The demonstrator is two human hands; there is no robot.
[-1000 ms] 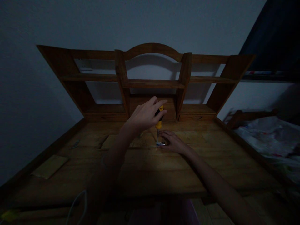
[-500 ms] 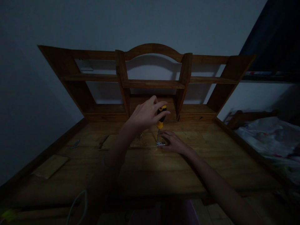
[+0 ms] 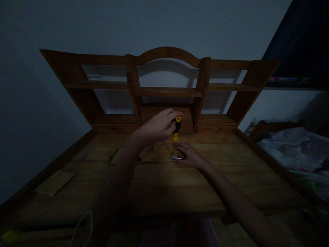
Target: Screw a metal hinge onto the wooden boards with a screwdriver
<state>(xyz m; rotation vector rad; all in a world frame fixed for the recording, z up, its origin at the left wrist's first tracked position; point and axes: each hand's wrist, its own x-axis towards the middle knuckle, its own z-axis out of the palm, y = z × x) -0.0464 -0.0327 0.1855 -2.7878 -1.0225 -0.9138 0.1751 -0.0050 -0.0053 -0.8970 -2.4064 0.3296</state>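
My left hand (image 3: pixel 156 128) has its fingers clenched round the yellow-and-black handle of the short screwdriver (image 3: pixel 175 132), which stands upright with its tip down on the small silver metal bracket (image 3: pixel 176 157), at the middle of the wooden surface (image 3: pixel 164 187). My right hand (image 3: pixel 191 157) lies flat at the bracket's 3 o'clock, fingers released, touching it. To drive well, I judge: keep the shaft plumb, press down, pin the bracket firmly

left hand (image 3: pixel 157 127) fingers now curled around screwdriver (image 3: pixel 175 132)
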